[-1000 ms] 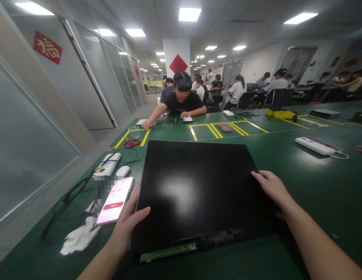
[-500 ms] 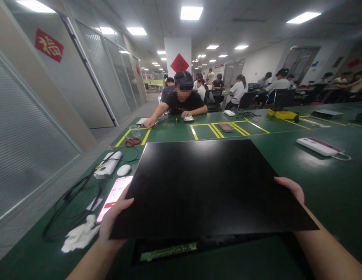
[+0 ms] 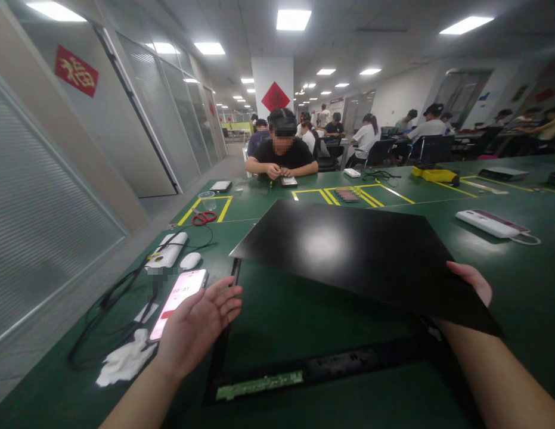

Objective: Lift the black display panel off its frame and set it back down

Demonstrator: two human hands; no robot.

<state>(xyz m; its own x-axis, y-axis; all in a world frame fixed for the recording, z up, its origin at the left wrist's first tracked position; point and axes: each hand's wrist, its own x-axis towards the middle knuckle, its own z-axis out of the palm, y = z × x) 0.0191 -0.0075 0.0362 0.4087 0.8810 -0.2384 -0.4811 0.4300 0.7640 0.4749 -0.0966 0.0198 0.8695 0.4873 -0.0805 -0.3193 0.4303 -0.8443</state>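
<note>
A thin, glossy black rectangular panel [image 3: 349, 250] is held tilted above the table, its left end free. My right hand [image 3: 471, 286] grips its right edge, thumb on top and the other fingers hidden beneath. My left hand [image 3: 201, 322] is off the panel, palm up with fingers spread, holding nothing. Under the panel a black frame [image 3: 362, 357] lies on the table, partly covered. A narrow green circuit board [image 3: 259, 386] sits along the frame's near side, at its left end.
Left of my left hand are a lit phone [image 3: 181, 298], a white mouse [image 3: 190, 260], crumpled tissue [image 3: 125, 360], black cables and a white device [image 3: 167, 250]. Red scissors [image 3: 204, 218] and a clear cup [image 3: 208, 201] stand farther back. Across the table [image 3: 518, 298] sits a person [image 3: 284, 149].
My left hand has let go of the panel and opened. The panel has swung rightward in my right hand, uncovering more of the frame. The person opposite has drawn an outstretched arm back.
</note>
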